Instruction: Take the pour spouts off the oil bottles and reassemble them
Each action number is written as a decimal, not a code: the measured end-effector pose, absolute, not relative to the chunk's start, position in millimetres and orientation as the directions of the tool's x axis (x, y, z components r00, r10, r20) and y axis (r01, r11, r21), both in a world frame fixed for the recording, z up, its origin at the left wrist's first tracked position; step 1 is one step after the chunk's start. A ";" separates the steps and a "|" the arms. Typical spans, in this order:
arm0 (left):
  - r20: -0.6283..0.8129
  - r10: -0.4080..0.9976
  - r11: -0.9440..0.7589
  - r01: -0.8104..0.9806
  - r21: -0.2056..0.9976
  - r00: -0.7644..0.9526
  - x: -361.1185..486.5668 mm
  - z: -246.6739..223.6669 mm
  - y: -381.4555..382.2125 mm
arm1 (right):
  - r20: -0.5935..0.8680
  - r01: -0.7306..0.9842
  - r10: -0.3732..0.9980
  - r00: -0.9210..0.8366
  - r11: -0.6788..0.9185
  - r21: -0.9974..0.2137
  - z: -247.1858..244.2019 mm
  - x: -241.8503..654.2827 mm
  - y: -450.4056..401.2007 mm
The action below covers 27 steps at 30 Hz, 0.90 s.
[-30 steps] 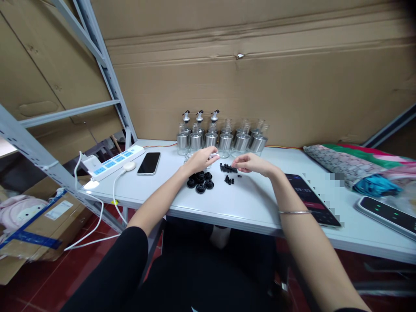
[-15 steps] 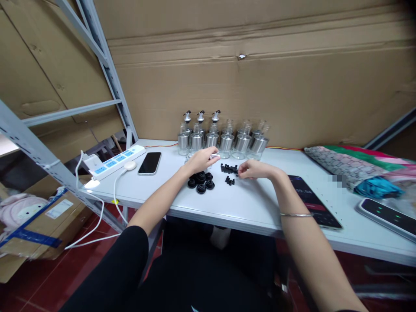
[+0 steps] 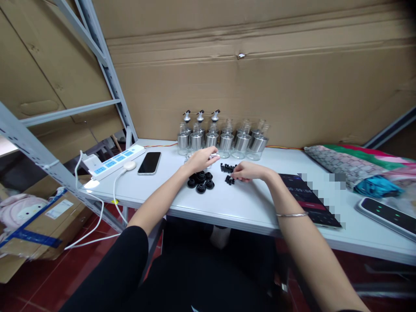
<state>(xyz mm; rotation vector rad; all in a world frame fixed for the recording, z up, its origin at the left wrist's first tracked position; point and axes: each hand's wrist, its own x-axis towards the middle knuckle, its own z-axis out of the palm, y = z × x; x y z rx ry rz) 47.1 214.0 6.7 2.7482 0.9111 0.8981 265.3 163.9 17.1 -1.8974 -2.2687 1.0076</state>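
Note:
My left hand (image 3: 203, 159) hovers low over the table, fingers closed around a small silvery-white piece (image 3: 214, 156) whose exact kind is not clear. Just in front of that wrist lies a cluster of round black stoppers (image 3: 200, 188). My right hand (image 3: 245, 171) has its thumb and fingertips pinched together at the edge of a little group of small black pieces (image 3: 229, 181). Whether a piece is between those fingertips is too small to see. Slightly farther back is a second batch of small black parts (image 3: 226, 167). Clear items behind the left hand are mostly hidden.
Glass bottles with metal sleeves (image 3: 226, 142) stand in rows at the back, three with pourer tops (image 3: 200, 115). A phone (image 3: 149, 163) and a power strip (image 3: 118, 161) lie left. A tablet (image 3: 308, 199), a black-topped device (image 3: 388, 216) and bagged cloth (image 3: 357, 169) occupy the right.
My right hand has shifted left and slightly nearer, from the farther black parts to the small nearer group. My left hand stays where it was with the silvery-white piece.

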 end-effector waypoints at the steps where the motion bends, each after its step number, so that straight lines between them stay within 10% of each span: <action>1: 0.503 0.576 -0.813 0.512 0.277 0.644 47.0 6.8 214.1 | -0.366 0.869 0.892 -0.267 0.058 -0.492 17.0 265.1 164.0; 27: 0.498 0.581 -0.810 0.516 0.278 0.644 46.9 9.0 213.0 | -0.300 0.746 0.887 -0.352 0.073 -0.662 18.2 265.6 162.0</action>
